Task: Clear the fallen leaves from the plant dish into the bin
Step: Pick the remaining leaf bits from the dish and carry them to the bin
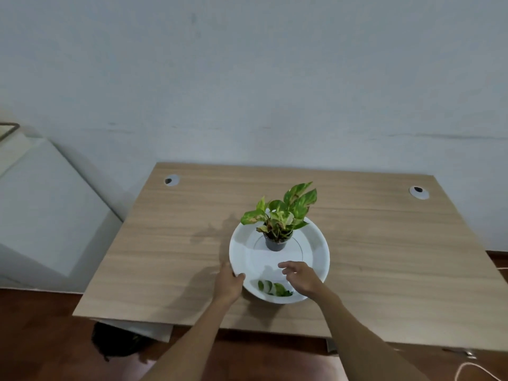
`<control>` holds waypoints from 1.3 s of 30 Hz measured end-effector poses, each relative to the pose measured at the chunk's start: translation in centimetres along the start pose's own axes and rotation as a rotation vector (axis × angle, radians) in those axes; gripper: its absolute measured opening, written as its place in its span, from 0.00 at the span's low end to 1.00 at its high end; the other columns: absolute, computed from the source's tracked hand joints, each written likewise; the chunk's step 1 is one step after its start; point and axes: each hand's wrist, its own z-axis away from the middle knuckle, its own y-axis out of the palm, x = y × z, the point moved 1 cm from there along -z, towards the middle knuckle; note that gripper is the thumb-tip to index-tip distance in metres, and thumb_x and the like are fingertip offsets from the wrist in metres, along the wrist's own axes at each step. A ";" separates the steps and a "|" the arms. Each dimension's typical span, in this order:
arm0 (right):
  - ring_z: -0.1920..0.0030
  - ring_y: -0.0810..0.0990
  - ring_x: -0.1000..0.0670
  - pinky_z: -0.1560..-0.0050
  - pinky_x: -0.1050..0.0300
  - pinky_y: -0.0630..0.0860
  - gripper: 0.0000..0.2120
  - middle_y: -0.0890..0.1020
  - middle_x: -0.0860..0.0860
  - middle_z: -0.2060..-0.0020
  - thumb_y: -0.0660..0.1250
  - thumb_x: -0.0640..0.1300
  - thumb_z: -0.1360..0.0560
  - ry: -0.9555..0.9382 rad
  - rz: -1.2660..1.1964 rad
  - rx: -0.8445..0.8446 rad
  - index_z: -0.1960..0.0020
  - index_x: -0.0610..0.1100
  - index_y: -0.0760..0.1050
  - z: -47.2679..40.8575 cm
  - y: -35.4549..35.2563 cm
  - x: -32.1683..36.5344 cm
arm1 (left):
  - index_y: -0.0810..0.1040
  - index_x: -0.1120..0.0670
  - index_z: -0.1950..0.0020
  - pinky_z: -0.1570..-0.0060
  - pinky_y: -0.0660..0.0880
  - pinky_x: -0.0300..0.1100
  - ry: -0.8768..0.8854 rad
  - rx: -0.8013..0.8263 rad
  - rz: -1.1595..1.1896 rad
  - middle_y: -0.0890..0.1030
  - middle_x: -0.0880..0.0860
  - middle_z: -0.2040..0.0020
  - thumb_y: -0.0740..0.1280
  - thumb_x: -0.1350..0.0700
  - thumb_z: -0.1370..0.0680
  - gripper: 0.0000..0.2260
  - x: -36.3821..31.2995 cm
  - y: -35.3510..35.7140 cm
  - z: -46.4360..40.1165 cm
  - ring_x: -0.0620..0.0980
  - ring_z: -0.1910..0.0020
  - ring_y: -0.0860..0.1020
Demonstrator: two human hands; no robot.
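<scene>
A round white dish (242, 248) sits in the middle of a wooden table (384, 257). A small potted plant (277, 229) with green and yellow leaves stands upright at the dish's far side. A few fallen green leaves (275, 289) lie on the dish's near rim. My left hand (229, 284) grips the dish's left near edge, thumb over the rim. Just above the leaves, over the dish, hovers my right hand (301, 279) with fingers spread and nothing in it. The dark bin (115, 342) shows under the table's near left corner, partly hidden.
A white cabinet (41, 215) stands left of the table. Two cable grommets (171, 180) (418, 192) sit at the table's far corners. A white cable (472, 367) lies on the brown floor at the lower right. A plain wall runs behind the table.
</scene>
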 end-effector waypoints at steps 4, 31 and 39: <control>0.36 0.78 0.46 0.41 0.59 0.74 0.24 0.79 0.46 0.35 0.56 0.32 0.25 -0.105 0.190 0.000 0.35 0.46 0.79 -1.0 0.6 0.3 | 0.72 0.59 0.39 0.48 0.80 0.57 -0.072 -0.025 0.170 0.81 0.59 0.42 0.67 0.64 0.25 0.15 0.9 1.4 -0.4 0.60 0.45 0.80; 0.28 0.70 0.46 0.29 0.55 0.68 0.29 0.73 0.46 0.29 0.56 0.27 0.27 -0.312 0.553 0.005 0.31 0.46 0.75 0.3 -2.1 -2.6 | 0.69 0.54 0.44 0.54 0.82 0.60 -0.172 -0.023 0.407 0.76 0.55 0.42 0.62 0.65 0.21 0.09 0.8 2.4 0.3 0.62 0.43 0.79; 0.39 0.77 0.43 0.39 0.52 0.75 0.16 0.78 0.42 0.37 0.64 0.46 0.21 -0.130 0.500 0.082 0.34 0.44 0.75 -0.7 0.2 -1.4 | 0.69 0.55 0.44 0.58 0.83 0.57 -0.187 -0.046 0.423 0.77 0.58 0.41 0.62 0.65 0.21 0.08 1.1 2.7 0.0 0.62 0.44 0.80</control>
